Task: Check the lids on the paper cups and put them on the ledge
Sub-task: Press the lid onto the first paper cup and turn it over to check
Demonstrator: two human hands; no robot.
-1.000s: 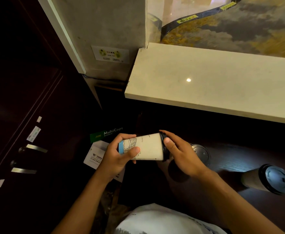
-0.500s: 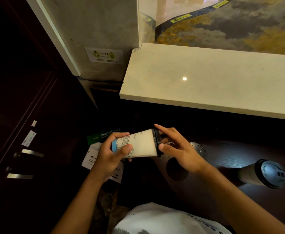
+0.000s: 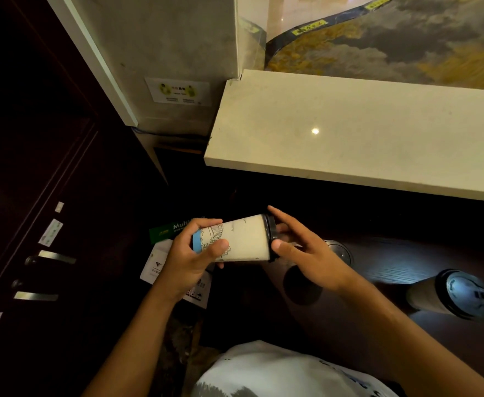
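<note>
Two hands on tilted cup (image 3: pixel 240 239) (contents unseen) | left hand (image 3: pixel 189 259) grips base | right hand (image 3: pixel 306 253) pinches lid (image 3: pixel 271 234)

Matt paper cup (image 3: pixel 240 239), seemingly plastic lid (image 3: pixel 271 234), polished stone ledge (image 3: pixel 364 133).
</note>
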